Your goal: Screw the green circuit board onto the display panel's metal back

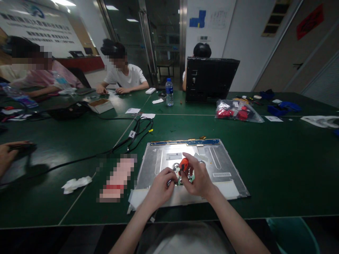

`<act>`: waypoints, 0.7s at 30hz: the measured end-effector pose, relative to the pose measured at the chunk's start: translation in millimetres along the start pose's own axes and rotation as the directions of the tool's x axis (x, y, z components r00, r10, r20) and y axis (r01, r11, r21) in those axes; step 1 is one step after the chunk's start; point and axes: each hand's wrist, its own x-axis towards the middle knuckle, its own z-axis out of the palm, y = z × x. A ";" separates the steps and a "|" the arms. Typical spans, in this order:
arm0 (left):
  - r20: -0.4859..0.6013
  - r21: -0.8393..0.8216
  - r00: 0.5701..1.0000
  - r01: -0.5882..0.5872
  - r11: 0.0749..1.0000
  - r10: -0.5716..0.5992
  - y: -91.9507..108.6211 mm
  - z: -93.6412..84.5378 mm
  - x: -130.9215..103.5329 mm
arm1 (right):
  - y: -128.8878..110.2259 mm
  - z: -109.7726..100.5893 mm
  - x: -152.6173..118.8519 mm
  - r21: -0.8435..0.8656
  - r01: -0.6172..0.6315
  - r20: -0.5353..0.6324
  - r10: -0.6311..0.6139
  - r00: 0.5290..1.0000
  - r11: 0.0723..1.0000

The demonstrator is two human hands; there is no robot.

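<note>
Tissue, white and crumpled, lies at the lower left of the frame; smooth black cables trail above it toward the center. Then comes a flat, silvery metal panel, lying at the lower center, roughly rectangular, with pressed grooves, a narrow blue circuit strip along its far edge and a whitish strip along the near one. The left hand is curled over the panel's middle, fingertips drawn together beside a small green board; whether it pinches anything cannot be told. Just right of it, the right hand grips a red-and-black tool by its rounded handle, the tip hidden. Farther right, at mid-height, a crinkled clear plastic bag shows red contents.

Pale lettering covers a wall sign at the upper left, too blurred to read. A white tag on the cables bears a dark mark; the panel's printed label is too small to make out, as is the blue label on the water bottle.

Underneath everything runs a dark green table crossed by pale seams. People sit along its far side, one behind a black monitor; glass doors and pale walls close the room.
</note>
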 end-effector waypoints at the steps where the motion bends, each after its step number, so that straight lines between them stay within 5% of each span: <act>1: -0.001 0.001 1.000 0.005 1.000 -0.005 0.2 -0.1 0.0 | -0.5 -0.3 0.5 -0.007 0.012 -0.002 -0.012 1.000 1.000; 21: 0.023 -0.006 0.999 0.031 0.999 -0.031 2.7 -1.2 0.1 | 0.1 1.5 0.0 0.033 -0.026 -0.031 0.027 0.999 0.999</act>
